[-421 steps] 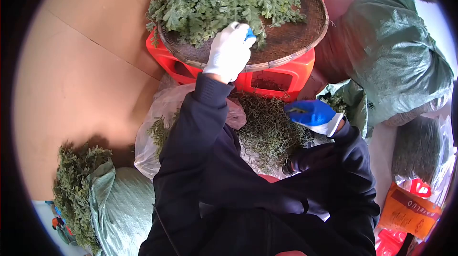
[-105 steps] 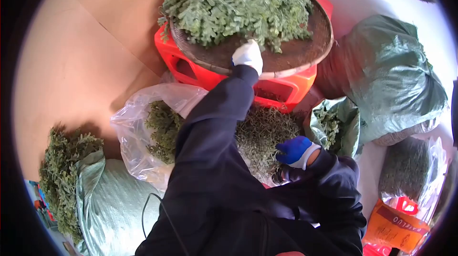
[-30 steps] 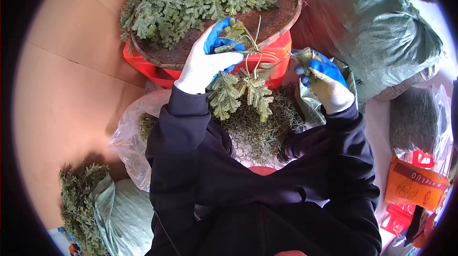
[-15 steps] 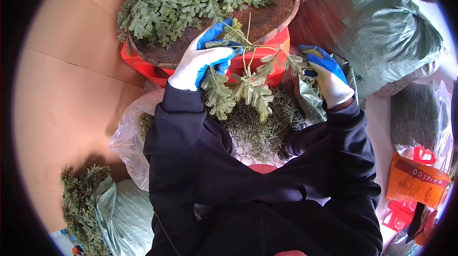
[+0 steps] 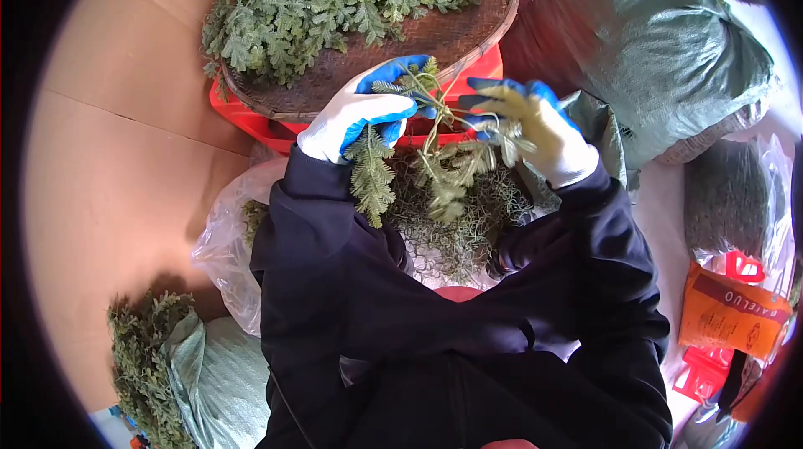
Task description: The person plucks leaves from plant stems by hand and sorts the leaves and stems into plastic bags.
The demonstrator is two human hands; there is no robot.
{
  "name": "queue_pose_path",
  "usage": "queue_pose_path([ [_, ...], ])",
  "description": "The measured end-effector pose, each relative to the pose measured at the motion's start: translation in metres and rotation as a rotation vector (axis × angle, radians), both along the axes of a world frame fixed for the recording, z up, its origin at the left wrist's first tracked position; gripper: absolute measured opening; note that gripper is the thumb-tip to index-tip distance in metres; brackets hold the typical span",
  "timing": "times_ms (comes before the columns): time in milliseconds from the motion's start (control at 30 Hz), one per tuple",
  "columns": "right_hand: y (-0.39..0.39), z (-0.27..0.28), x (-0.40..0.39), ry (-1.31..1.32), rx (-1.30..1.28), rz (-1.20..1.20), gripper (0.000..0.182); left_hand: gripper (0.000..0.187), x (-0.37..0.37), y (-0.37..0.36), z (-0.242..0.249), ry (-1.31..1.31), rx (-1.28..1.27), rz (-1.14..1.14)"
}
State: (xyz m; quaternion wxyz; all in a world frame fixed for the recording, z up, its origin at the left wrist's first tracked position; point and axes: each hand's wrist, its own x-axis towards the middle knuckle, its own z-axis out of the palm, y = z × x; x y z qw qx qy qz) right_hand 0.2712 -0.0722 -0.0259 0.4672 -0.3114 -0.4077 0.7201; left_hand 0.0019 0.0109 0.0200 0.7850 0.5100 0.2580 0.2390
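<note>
My left hand (image 5: 368,110), in a white glove with a blue palm, is closed around the stem of a branched evergreen sprig (image 5: 447,164). The sprig's needled side shoots hang down below the fingers. My right hand (image 5: 535,127), gloved the same way, is just right of the sprig with its fingers stretched toward the stem. Its fingers are apart and somewhat blurred, and one tip of the sprig overlaps the hand's lower edge. Beyond both hands, a pile of green sprigs (image 5: 326,10) covers much of a round woven tray (image 5: 456,26).
The tray rests on a red plastic support (image 5: 242,114). Bare, stringy stems (image 5: 460,231) lie on the floor between my legs. A big green woven sack (image 5: 661,56) stands at right, above an orange bag (image 5: 728,311). At lower left, another sack (image 5: 222,382) lies beside more greenery (image 5: 146,365).
My right hand has moved left, from the sprig's outer tip toward its stem, and its fingers have stretched out. My left hand keeps its hold, slightly lower; the side shoots swing.
</note>
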Motion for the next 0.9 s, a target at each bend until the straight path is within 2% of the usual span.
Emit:
queue_pose_path([
  [33,0.002,-0.01,-0.012,0.059,0.198,0.047,0.083,0.058,0.001,0.001,-0.001,0.001,0.01,-0.015],
  [67,0.0,-0.01,-0.015,0.114,0.081,0.231,0.084,0.057,0.003,0.0,0.0,0.023,0.047,0.036],
  [133,-0.013,0.005,-0.027,0.094,0.0,0.218,0.084,0.054,0.009,-0.003,0.0,0.069,0.123,0.139],
  [200,-0.014,-0.009,-0.032,0.04,0.039,0.18,0.083,0.048,0.011,-0.001,-0.011,0.128,0.235,0.236],
  [267,-0.015,-0.01,-0.033,0.092,-0.009,0.188,0.055,0.047,0.021,-0.006,-0.024,0.191,0.421,0.36],
  [300,-0.014,-0.014,-0.033,0.074,0.047,0.197,0.053,0.045,0.024,-0.005,-0.028,0.198,0.516,0.388],
  [333,-0.011,-0.021,-0.032,0.057,0.103,0.204,0.052,0.045,0.024,-0.007,-0.029,0.218,0.525,0.409],
  [400,-0.01,-0.022,-0.028,0.098,0.046,0.234,0.048,0.044,0.027,-0.012,-0.026,0.254,0.546,0.445],
  [467,-0.013,-0.013,-0.021,0.216,-0.185,0.282,0.045,0.039,0.029,-0.014,-0.023,0.264,0.615,0.516],
  [500,-0.013,-0.005,-0.017,0.206,-0.166,0.357,0.043,0.038,0.025,-0.011,-0.022,0.291,0.62,0.52],
  [533,-0.015,0.002,-0.017,0.153,-0.154,0.323,0.043,0.037,0.022,-0.01,-0.02,0.319,0.626,0.524],
  [567,-0.019,0.007,-0.019,0.101,-0.141,0.291,0.043,0.045,0.02,-0.012,-0.016,0.339,0.571,0.506],
  [600,-0.021,0.009,-0.021,0.049,-0.128,0.259,0.043,0.043,0.018,-0.011,-0.015,0.315,0.548,0.497],
  [633,-0.02,-0.002,-0.023,0.116,-0.075,0.222,0.047,0.04,0.016,-0.01,-0.014,0.292,0.525,0.487],
  [667,-0.02,-0.004,-0.023,0.16,-0.126,0.23,0.048,0.037,0.013,-0.009,-0.014,0.268,0.501,0.476],
  [700,-0.02,-0.005,-0.023,0.203,-0.178,0.237,0.05,0.038,0.011,-0.009,-0.013,0.256,0.466,0.468],
  [800,-0.018,-0.012,-0.02,0.286,-0.274,0.269,0.058,0.042,0.019,-0.015,-0.008,0.19,0.587,0.519],
  [833,-0.017,-0.013,-0.019,0.306,-0.296,0.282,0.061,0.061,0.015,-0.015,-0.003,0.257,0.534,0.455],
  [900,-0.018,-0.006,-0.023,0.352,-0.341,0.259,0.071,0.076,0.018,-0.017,-0.013,0.217,0.609,0.426],
])
